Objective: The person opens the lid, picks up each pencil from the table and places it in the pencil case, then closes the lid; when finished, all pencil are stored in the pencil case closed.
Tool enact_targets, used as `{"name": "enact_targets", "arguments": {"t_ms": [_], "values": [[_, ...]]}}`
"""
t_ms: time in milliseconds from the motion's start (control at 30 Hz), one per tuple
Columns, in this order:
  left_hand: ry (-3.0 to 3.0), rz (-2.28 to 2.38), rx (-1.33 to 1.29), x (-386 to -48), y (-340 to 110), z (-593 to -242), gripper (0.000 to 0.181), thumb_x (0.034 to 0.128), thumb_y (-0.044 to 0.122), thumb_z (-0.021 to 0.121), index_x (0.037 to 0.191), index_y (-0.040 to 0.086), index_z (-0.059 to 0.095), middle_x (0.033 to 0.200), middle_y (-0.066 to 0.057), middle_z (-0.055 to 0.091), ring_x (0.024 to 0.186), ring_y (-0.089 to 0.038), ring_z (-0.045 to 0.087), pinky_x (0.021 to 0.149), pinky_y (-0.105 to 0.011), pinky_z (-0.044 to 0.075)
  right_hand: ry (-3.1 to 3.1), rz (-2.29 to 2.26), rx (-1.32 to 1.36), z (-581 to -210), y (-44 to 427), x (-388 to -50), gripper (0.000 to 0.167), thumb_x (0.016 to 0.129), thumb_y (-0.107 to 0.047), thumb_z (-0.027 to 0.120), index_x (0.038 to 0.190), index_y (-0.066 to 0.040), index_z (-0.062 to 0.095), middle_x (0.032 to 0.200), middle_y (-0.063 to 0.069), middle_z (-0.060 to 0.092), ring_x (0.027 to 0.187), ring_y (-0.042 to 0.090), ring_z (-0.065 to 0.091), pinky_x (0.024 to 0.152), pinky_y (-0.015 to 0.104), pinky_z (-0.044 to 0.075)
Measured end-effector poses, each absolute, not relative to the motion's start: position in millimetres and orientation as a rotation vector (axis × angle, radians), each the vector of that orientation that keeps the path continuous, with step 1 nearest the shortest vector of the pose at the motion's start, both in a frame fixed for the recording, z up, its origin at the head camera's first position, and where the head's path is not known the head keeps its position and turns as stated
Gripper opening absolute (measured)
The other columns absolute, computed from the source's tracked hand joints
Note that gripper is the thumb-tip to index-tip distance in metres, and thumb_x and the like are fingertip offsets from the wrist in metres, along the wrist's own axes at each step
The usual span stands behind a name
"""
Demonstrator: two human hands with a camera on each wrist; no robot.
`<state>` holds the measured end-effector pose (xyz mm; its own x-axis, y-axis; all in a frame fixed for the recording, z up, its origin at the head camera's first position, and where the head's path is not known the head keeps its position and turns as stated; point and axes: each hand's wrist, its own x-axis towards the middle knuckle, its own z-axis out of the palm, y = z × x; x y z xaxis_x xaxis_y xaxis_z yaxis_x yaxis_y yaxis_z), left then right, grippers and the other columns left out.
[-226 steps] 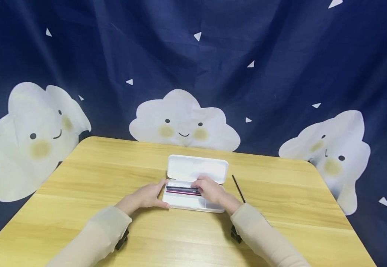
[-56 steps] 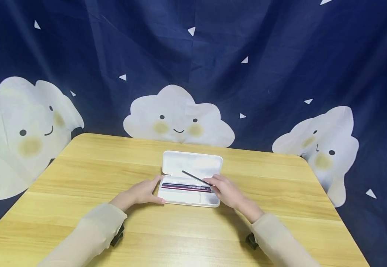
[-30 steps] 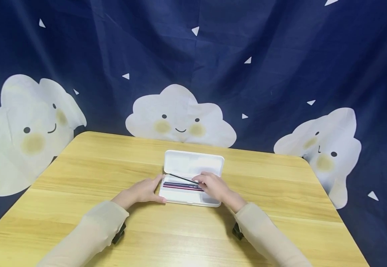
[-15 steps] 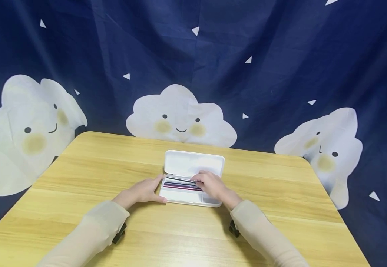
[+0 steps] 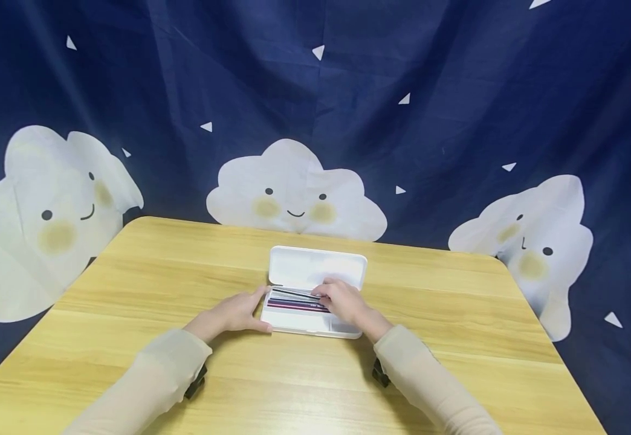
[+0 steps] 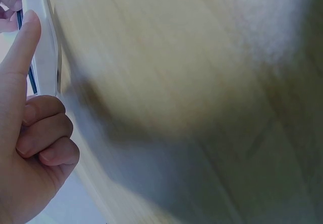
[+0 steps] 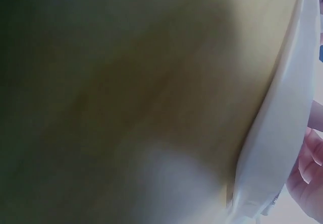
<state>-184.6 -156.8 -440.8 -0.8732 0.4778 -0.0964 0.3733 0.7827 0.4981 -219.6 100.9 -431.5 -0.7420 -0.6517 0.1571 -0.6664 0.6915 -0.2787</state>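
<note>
A white pencil case lies on the table with its lid raised at the back. In its rear compartment lie several thin pencils, dark and dark red. My left hand grips the case's left end, thumb at the front corner; in the left wrist view its lower fingers are curled. My right hand is over the case's right half, pinching the right end of a black pencil, which lies slightly slanted behind the others. The right fingertips are partly hidden. The right wrist view mostly shows the case's outer wall.
The wooden table extends around the case on all sides. Behind it hangs a dark blue curtain with white clouds and small triangles. A dark wrist mount shows below the right sleeve; another is under the left.
First the black pencil lay on the table right of the case. My right hand then held it slanted above the case and lowered it inside. My left hand stays at the left end.
</note>
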Motion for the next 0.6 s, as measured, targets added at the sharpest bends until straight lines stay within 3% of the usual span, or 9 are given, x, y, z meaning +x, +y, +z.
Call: {"name": "enact_targets", "arguments": {"t_ms": [367, 600], "values": [[2.755, 0.696, 0.656, -183, -157, -440, 0.091, 0.0677, 0.052, 0.073, 0.134, 0.003, 0.032, 0.113, -0.025, 0.057, 0.101, -0.036, 0.057, 0.087, -0.047, 0.044, -2.789, 0.570, 1.167, -433, 103, -224, 0.017, 0.081, 0.001, 0.063, 0.093, -0.009, 0.070, 0.080, 0.002, 0.060, 0.077, 0.015, 0.056, 0.070, 0.026, 0.048], [2.759, 0.708, 0.656, -183, -157, -443, 0.091, 0.0672, 0.051, 0.074, 0.134, 0.004, 0.032, 0.112, -0.025, 0.058, 0.101, -0.037, 0.057, 0.087, -0.047, 0.044, -2.769, 0.876, 1.067, -428, 121, -226, 0.017, 0.082, 0.004, 0.058, 0.095, -0.001, 0.068, 0.083, 0.007, 0.061, 0.073, 0.014, 0.053, 0.069, 0.026, 0.047]]}}
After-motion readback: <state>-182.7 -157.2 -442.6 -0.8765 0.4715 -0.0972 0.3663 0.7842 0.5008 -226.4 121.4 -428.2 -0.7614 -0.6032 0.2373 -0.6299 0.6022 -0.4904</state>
